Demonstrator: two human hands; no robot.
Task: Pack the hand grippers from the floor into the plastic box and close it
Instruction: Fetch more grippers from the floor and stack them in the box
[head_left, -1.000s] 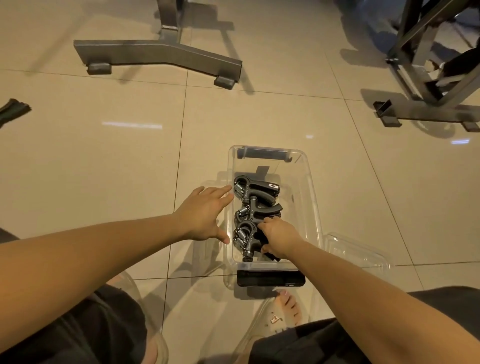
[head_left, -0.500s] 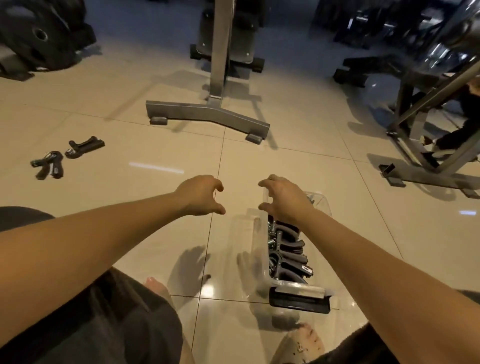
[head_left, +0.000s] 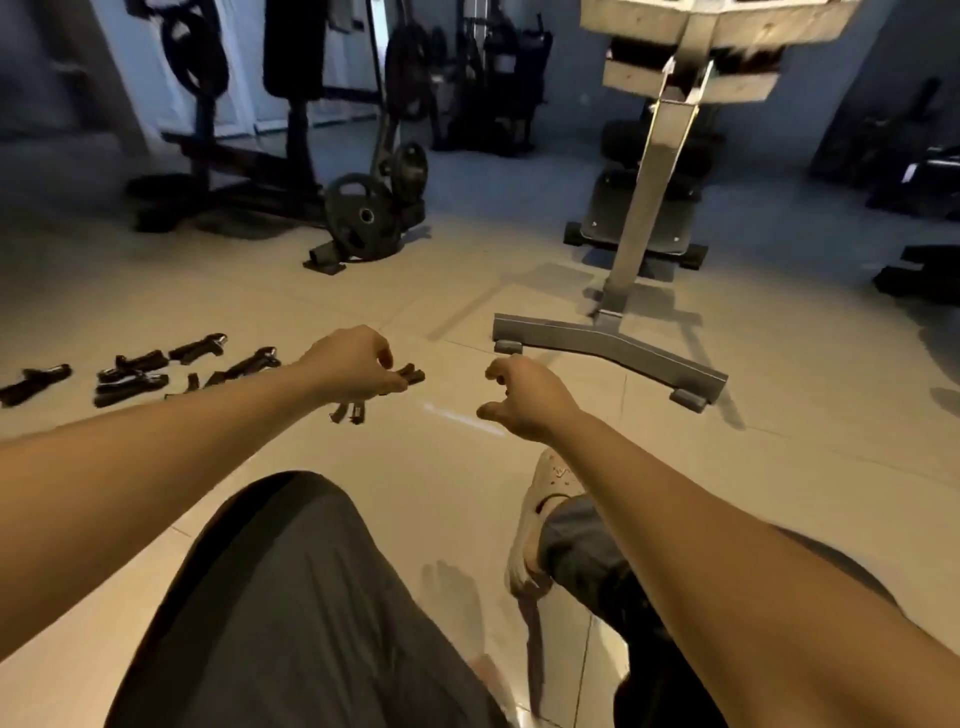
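Several black hand grippers (head_left: 132, 375) lie scattered on the tiled floor at the left, and one more hand gripper (head_left: 411, 374) shows partly behind my left hand. My left hand (head_left: 358, 364) hovers in front of that one with fingers loosely curled downward; I cannot tell whether it touches it. To its right, my right hand (head_left: 524, 400) hangs in the air with fingers loosely curled and holds nothing. The plastic box is out of view.
A grey bench base (head_left: 608, 351) stands on the floor just beyond my right hand. A black weight plate (head_left: 363, 215) and other gym machines sit farther back. My knee in dark shorts (head_left: 291, 597) and a pale shoe (head_left: 545, 499) fill the foreground.
My view has swung up and left, so the plastic box dropped out of sight. Both hands left the box and reached forward; the left one now hovers by the grippers on the floor.
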